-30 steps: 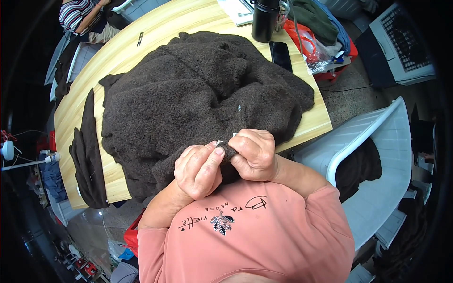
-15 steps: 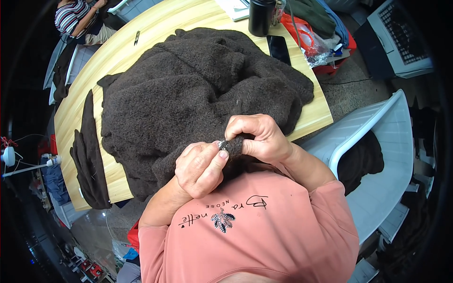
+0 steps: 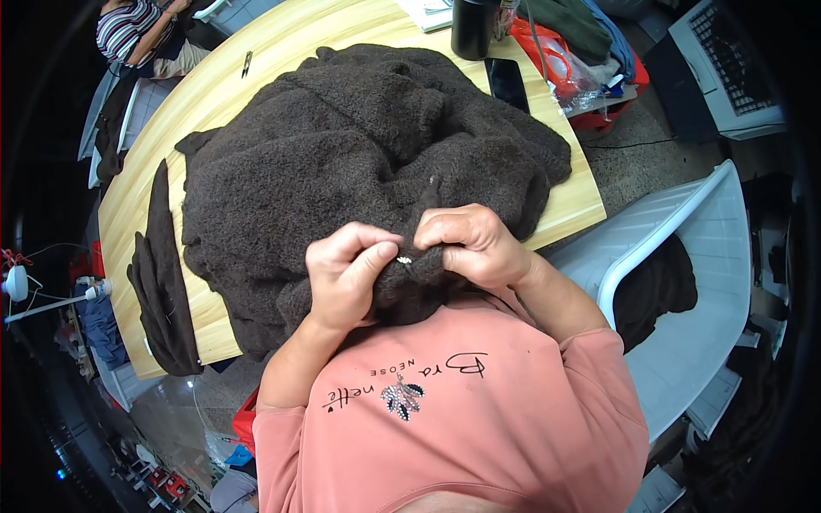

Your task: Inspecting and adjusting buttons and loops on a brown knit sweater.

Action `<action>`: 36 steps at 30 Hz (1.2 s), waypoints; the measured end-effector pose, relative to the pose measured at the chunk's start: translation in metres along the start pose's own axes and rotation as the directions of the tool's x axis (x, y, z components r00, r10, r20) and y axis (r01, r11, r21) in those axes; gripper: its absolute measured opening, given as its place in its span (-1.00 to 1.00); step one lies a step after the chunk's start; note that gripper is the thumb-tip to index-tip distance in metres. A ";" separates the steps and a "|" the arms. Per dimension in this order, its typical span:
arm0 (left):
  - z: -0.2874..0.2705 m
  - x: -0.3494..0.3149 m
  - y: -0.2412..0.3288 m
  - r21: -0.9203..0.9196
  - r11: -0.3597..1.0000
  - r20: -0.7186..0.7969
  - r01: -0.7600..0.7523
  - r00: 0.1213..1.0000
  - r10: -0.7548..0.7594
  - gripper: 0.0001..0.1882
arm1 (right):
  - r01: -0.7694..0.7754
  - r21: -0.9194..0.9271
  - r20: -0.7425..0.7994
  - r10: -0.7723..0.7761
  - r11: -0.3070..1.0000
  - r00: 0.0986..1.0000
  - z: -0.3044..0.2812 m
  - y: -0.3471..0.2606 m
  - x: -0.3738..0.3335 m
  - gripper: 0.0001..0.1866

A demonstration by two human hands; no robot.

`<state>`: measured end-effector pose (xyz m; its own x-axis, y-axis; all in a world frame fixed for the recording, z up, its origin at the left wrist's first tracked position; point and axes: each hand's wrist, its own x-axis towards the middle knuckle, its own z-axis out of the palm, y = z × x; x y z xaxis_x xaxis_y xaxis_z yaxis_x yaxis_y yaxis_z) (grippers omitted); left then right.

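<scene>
Left hand [image 3: 342,272] and right hand [image 3: 479,244] pinching the cloth [image 3: 342,171] heaped on the surface [image 3: 205,94], you are apparently working at a pale patch [image 3: 404,259] between them; the next move is likely calling for steady tension.

The dark cloth [image 3: 282,188] looks rough and matt. Under this cloth, the table [image 3: 295,41] looks wooden and smooth; beside this cloth, the phone [image 3: 507,84] is glossy.
</scene>
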<state>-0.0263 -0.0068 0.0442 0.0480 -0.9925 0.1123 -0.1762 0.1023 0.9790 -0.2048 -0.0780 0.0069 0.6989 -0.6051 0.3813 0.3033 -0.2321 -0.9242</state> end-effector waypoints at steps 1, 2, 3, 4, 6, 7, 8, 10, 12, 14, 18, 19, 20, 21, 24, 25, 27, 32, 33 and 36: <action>0.001 0.002 -0.003 -0.239 0.958 0.034 0.161 0.987 -0.157 -0.97 | -0.048 0.148 0.056 0.040 0.988 0.998 -0.003 0.004 -0.001 -0.75; 0.003 0.002 -0.005 -0.385 0.893 0.114 0.233 0.972 -0.204 -0.95 | -0.098 0.231 0.100 0.077 0.968 0.992 -0.007 0.007 -0.003 -0.69; 0.003 0.002 -0.006 -0.387 0.892 0.111 0.233 0.972 -0.206 -0.95 | -0.121 0.222 0.119 0.096 0.967 0.988 -0.009 0.011 -0.004 -0.69; 0.004 0.003 -0.008 -0.385 0.894 0.113 0.231 0.973 -0.203 -0.96 | -0.120 0.277 0.106 0.094 0.953 0.990 -0.010 0.015 -0.005 -0.84; 0.002 0.004 -0.010 -0.377 0.894 0.122 0.241 0.970 -0.211 -0.95 | -0.161 0.406 0.039 0.159 0.900 0.987 -0.011 0.022 -0.009 -0.85; 0.000 0.005 -0.011 -0.370 0.896 0.125 0.244 0.969 -0.212 -0.95 | -0.184 0.503 0.010 0.207 0.844 0.978 -0.011 0.025 -0.010 -0.81; -0.001 0.005 -0.011 -0.247 0.934 0.160 0.256 0.962 -0.222 -0.94 | -0.200 0.510 -0.023 0.246 0.836 0.969 -0.010 0.026 -0.012 -0.84; -0.003 0.006 -0.012 -0.121 0.957 0.191 0.263 0.952 -0.237 -0.92 | -0.218 0.518 -0.054 0.287 0.827 0.957 -0.008 0.027 -0.012 -0.87; -0.003 0.008 -0.012 -0.202 0.933 0.123 0.298 0.953 -0.278 -0.93 | -0.198 0.207 -0.105 0.223 0.958 0.969 -0.008 0.024 -0.010 -0.85; -0.003 0.009 -0.012 -0.255 0.915 0.085 0.314 0.949 -0.303 -0.92 | -0.171 0.141 -0.065 0.182 0.975 0.981 -0.012 0.016 -0.007 -0.78; -0.003 0.011 -0.011 -0.232 0.926 0.073 0.300 0.954 -0.291 -0.93 | -0.135 0.104 0.078 0.127 0.985 0.989 -0.023 -0.004 0.001 -0.57; -0.003 0.011 -0.010 -0.206 0.930 0.074 0.303 0.953 -0.294 -0.93 | -0.127 0.136 0.036 0.123 0.982 0.992 -0.023 -0.007 0.001 -0.58; -0.002 0.011 -0.010 -0.180 0.934 0.078 0.308 0.951 -0.299 -0.94 | -0.129 -0.079 0.017 0.131 0.988 0.991 -0.019 -0.008 0.002 -0.61; -0.001 0.011 -0.010 -0.182 0.933 0.082 0.309 0.951 -0.299 -0.94 | -0.108 -0.275 -0.013 0.108 0.956 0.994 -0.014 -0.007 0.003 -0.63; 0.002 0.010 -0.010 -0.195 0.930 0.100 0.311 0.950 -0.297 -0.95 | -0.023 -0.285 -0.093 -0.004 0.958 0.996 0.001 0.000 0.006 -0.87; 0.004 0.009 -0.011 -0.182 0.928 0.102 0.325 0.945 -0.310 -0.96 | -0.042 -0.272 -0.139 0.004 0.961 0.990 0.005 0.002 0.006 -0.90; 0.007 0.009 -0.012 -0.126 0.929 0.129 0.347 0.935 -0.332 -0.96 | -0.022 -0.268 -0.141 -0.017 0.963 0.990 0.012 0.006 0.007 -0.93; 0.006 0.008 -0.015 -0.313 0.870 0.134 0.381 0.924 -0.357 -0.96 | -0.229 0.138 -0.272 0.260 0.963 0.927 0.018 0.011 0.010 -0.95; 0.005 0.008 -0.015 -0.436 0.811 0.145 0.390 0.920 -0.365 -0.93 | -0.186 0.132 -0.281 0.217 0.974 0.935 0.019 0.011 0.011 -0.95; 0.004 0.010 -0.015 -0.545 0.717 0.170 0.434 0.895 -0.413 -0.92 | -0.292 0.172 -0.238 0.328 0.941 0.914 0.016 0.008 0.009 -0.96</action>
<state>-0.0272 -0.0182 0.0298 -0.0517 -0.9418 -0.3323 0.4304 -0.3213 0.8435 -0.1859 -0.0734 0.0037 0.5840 -0.8107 0.0407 0.1921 0.0893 -0.9773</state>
